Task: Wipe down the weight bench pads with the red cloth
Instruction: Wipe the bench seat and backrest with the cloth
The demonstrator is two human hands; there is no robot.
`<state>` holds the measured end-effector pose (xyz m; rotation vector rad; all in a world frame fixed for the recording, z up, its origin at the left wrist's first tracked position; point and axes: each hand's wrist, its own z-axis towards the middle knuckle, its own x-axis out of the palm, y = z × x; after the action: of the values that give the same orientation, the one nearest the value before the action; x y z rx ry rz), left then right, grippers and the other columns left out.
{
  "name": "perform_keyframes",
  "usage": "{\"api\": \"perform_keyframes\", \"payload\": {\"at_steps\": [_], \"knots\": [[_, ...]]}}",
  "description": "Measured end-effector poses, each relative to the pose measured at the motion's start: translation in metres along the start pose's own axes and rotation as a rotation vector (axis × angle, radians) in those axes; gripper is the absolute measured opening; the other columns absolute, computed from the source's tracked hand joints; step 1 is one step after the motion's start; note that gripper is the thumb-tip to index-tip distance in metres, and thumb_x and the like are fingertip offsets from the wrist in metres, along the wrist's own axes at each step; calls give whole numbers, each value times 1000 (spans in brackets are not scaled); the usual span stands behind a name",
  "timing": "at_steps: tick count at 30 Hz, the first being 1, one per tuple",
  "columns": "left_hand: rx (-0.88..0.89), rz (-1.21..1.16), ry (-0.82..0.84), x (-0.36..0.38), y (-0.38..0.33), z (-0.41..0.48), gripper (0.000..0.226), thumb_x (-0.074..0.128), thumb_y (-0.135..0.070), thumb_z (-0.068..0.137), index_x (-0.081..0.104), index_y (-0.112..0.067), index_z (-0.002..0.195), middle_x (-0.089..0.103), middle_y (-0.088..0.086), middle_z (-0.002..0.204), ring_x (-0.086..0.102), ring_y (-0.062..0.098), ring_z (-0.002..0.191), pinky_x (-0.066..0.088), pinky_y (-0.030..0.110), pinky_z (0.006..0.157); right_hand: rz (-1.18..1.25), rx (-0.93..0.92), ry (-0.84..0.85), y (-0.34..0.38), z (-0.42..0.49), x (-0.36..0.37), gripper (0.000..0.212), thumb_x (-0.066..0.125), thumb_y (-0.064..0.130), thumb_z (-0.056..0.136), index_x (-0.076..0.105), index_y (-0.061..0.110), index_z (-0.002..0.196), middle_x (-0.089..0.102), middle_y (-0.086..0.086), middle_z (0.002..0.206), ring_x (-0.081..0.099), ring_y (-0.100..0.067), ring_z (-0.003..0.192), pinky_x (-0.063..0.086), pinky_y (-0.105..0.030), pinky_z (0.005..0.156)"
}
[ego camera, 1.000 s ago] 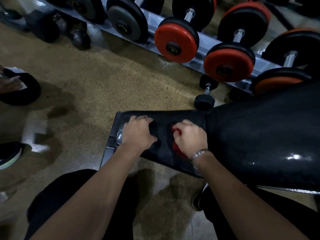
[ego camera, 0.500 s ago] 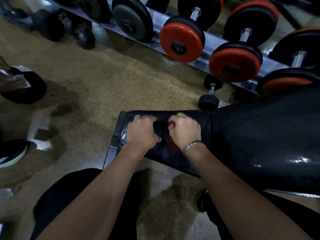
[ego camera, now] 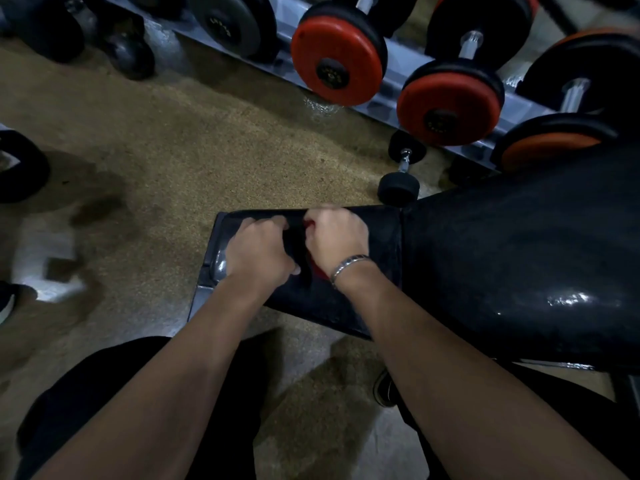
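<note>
Now right hand (ego camera: 335, 241) grip bunches red cloth (ego camera: 316, 269); left hand (ego camera: 260, 251) flat on seat pad (ego camera: 379, 233)

I see the desk's small black seat pad (ego camera: 363, 271) at centre, the big glossy back pad (ego camera: 519, 271) butting it at 3 o'clock. Both of my grips rest on the seat pad: left grip (ego camera: 258, 252), right grip (ego camera: 337, 242) pressing the red cloth (ego camera: 317, 270), mostly hidden. Speckled tan floor (ego camera: 180, 143) carries a small black dumbbell (ego camera: 401, 168) at 1 o'clock, beside the dumbbell rack (ego camera: 388, 83) running along 12 to 2.
</note>
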<state>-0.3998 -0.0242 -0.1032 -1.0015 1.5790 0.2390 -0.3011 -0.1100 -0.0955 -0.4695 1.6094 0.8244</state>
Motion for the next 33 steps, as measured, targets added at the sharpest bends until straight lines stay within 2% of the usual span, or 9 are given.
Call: {"api": "perform_keyframes", "payload": {"at_steps": [4,11,16,19,22,25,29,33], "knots": [[0,15,22,-3,-6,2,78,94,-34,61,59,-17,128,69,9,112,55,28,120,52,39,83,44,-58,51,-7,-11,-5,19,61,20,84,73,27,97,65,5,100,65,-23,88,50,-31,68],[17,11,7,-5,-8,0,81,95,-37,60,62,-17,131,71,9,114,58,31,119,48,37,84,-57,50,38,-6,23,-5,18,57,16,89,71,19,100,67,-2,99,66,-26,92,43,-31,64],[19,-8,42,-10,-10,4,73,95,-33,60,65,-21,125,71,8,108,61,31,113,43,33,77,86,-12,125,-7,15,-7,23,60,19,85,75,28,101,70,0,105,64,-23,95,49,-31,70],[15,3,58,-9,-12,8,78,96,-35,58,63,-17,126,69,10,114,58,33,116,46,36,81,76,-46,93,-24,4,-11,16,63,20,83,73,28,93,67,6,105,63,-20,94,41,-27,65],[22,8,52,-10,-14,8,79,97,-35,56,64,-14,124,68,11,116,58,34,116,47,38,84,-3,25,20,-27,14,-9,15,62,17,85,72,23,95,66,2,100,65,-22,89,45,-29,63],[53,12,37,-11,-14,6,79,99,-34,52,66,-12,119,70,12,113,60,35,112,48,39,82,-25,56,44,-13,33,-9,18,60,14,87,71,19,100,68,-3,99,66,-26,90,45,-32,64],[74,25,63,-18,-17,7,68,98,-31,51,68,-14,109,71,11,104,64,35,104,41,33,73,43,-8,125,0,35,-14,21,62,20,85,74,25,101,69,-3,101,65,-26,94,45,-31,71],[44,-35,59,-20,-21,11,56,94,-31,61,70,-18,110,71,12,107,65,35,103,47,35,79,80,21,142,-19,30,-16,20,63,22,83,73,28,98,68,0,103,63,-24,94,42,-29,68]]}}
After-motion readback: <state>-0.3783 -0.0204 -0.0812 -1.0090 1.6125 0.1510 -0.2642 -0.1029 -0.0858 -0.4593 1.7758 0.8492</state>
